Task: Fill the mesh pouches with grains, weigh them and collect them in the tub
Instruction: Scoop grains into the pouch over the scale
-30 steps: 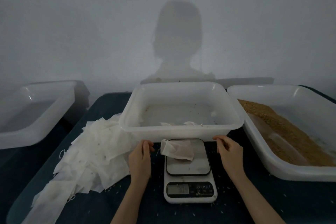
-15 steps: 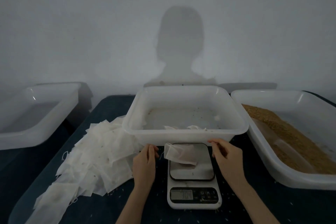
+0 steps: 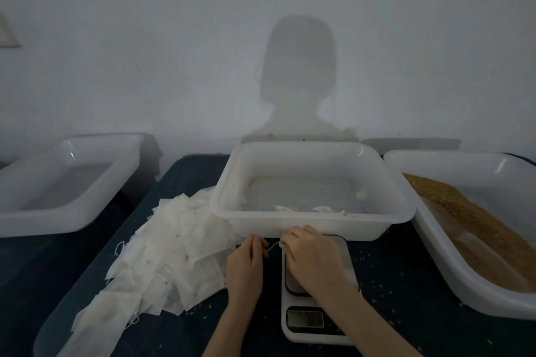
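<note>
White drawstring (image 3: 272,246) is stretching taut between the 2 hands: the left hand (image 3: 245,266) is pinching 1 end, and the right hand (image 3: 311,262) is curling over the filled mesh pouch on the scale (image 3: 317,293), hiding it almost wholly. Just beyond both hands the collecting tub (image 3: 313,223) is standing, with 2 pouches inside. Left of the left hand a heap of empty pouches (image 3: 162,252) is lying. Right of the right hand is the grain tub (image 3: 475,229). Since 0.5 s ago, the right hand has moved onto the pouch.
</note>
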